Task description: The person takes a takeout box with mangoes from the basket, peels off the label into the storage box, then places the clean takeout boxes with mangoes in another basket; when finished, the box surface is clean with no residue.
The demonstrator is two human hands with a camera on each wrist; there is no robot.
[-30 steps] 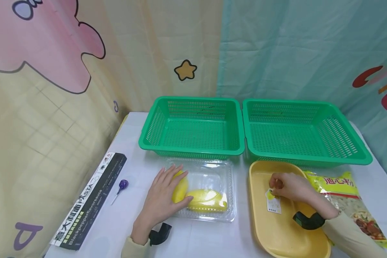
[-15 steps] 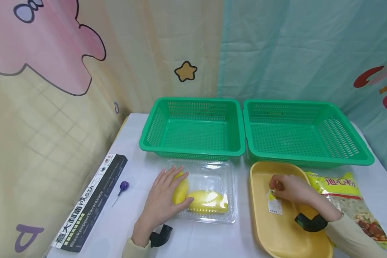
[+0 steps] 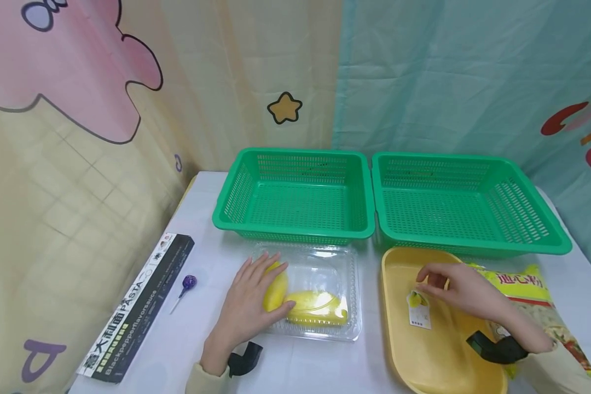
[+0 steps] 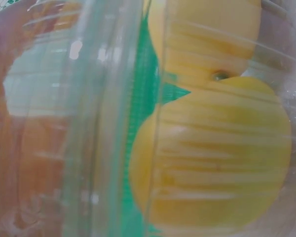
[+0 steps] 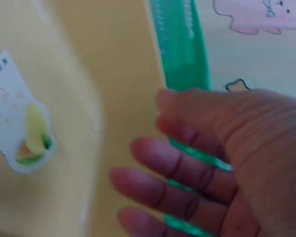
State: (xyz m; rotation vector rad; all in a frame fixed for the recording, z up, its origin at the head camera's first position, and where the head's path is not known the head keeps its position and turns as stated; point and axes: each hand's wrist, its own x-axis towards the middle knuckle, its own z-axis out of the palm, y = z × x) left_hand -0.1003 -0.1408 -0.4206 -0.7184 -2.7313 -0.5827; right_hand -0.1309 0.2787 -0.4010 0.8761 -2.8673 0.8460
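My left hand (image 3: 248, 301) rests with spread fingers on the left side of a clear plastic clamshell box (image 3: 352, 290). Inside the box lie two yellow fruits like mangoes, one (image 3: 317, 307) at the front and another (image 3: 276, 290) partly hidden under the fingers; ribbed plastic covers them in the left wrist view. At right, my right hand (image 3: 458, 287) hovers over a yellow tray (image 3: 445, 355), fingers loosely bent and holding nothing. Just below its fingertips a small white card (image 3: 419, 316) with a yellow fruit picture lies in the tray; it also shows in the right wrist view.
Two green baskets, left (image 3: 295, 232) and right (image 3: 473, 243), stand side by side at the back. A macaroni bag (image 3: 527, 295) lies partly behind the right arm. Far left are a black-and-white pasta box (image 3: 138, 306) and a purple lollipop (image 3: 189, 282). Curtains close the back.
The right hand has let go of the card and shifted slightly right, its fingers loosening. The card stays in the tray. The left hand has not moved.
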